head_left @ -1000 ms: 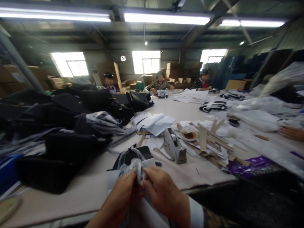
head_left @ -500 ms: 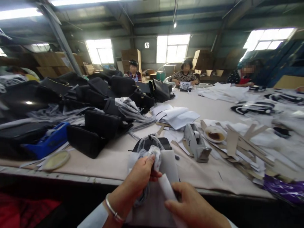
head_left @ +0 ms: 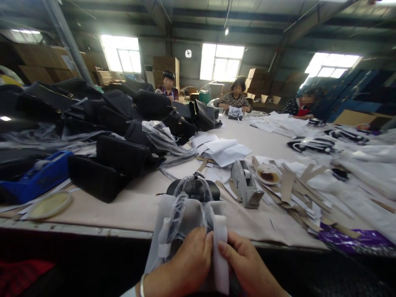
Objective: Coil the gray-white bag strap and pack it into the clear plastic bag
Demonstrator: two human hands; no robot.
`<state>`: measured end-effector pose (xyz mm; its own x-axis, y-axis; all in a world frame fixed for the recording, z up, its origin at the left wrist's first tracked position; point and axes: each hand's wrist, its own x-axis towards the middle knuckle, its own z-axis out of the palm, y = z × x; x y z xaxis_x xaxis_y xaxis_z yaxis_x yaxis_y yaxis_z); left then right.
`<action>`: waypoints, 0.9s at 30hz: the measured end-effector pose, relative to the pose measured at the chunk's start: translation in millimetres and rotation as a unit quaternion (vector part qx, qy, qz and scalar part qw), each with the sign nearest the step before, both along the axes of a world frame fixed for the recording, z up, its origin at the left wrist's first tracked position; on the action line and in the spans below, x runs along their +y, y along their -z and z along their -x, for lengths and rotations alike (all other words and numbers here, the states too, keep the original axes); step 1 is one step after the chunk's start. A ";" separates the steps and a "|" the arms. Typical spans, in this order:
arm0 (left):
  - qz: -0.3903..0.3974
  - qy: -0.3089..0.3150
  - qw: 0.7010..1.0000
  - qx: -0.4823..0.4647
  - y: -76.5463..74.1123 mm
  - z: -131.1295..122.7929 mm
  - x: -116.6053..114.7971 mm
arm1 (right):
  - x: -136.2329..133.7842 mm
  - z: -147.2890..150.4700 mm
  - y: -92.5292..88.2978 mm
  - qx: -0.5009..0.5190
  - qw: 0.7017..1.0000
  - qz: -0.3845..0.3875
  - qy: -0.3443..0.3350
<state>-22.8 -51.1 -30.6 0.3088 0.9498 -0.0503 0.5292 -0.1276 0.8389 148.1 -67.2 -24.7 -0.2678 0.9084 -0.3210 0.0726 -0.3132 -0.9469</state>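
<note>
Where left hand [head_left: 185, 264] and right hand [head_left: 249, 270] pinch it, the white strip [head_left: 220, 251] looks flat.

- A long beige work table [head_left: 130, 210] is laid across the hall.
- Three bright windows [head_left: 222, 62] are set in the grey far wall [head_left: 192, 68].
- The dark ceiling [head_left: 198, 18] is crossed by steel beams [head_left: 312, 18], with a small lamp [head_left: 227, 31] hung from it.
- Cardboard boxes [head_left: 165, 66] are stacked between the windows and along the left wall.
</note>
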 end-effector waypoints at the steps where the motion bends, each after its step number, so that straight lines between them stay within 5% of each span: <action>1: -0.015 0.011 1.000 0.015 2.0 2.4 -1.2 | -0.4 2.5 2.5 0.002 1.000 0.008 0.002; 5: -0.074 0.057 0.993 0.074 5.0 11.7 -6.2 | -4.9 5.8 12.5 -0.013 1.000 0.007 -0.025; 9: -0.086 0.082 0.992 0.031 1.8 17.3 -13.7 | -7.5 2.9 20.3 -0.030 0.999 -0.009 -0.024; 15: -0.008 0.108 0.993 -0.057 -10.1 29.8 -20.0 | -5.2 3.2 35.0 0.017 0.999 0.019 0.022; 22: 0.078 -0.001 0.994 -0.075 6.4 9.9 -21.1 | -10.6 12.9 35.7 -0.039 0.996 -0.016 0.075; 27: 0.070 -0.003 0.994 -0.083 15.8 2.3 -17.4 | -14.1 15.4 38.7 -0.055 0.993 -0.019 0.101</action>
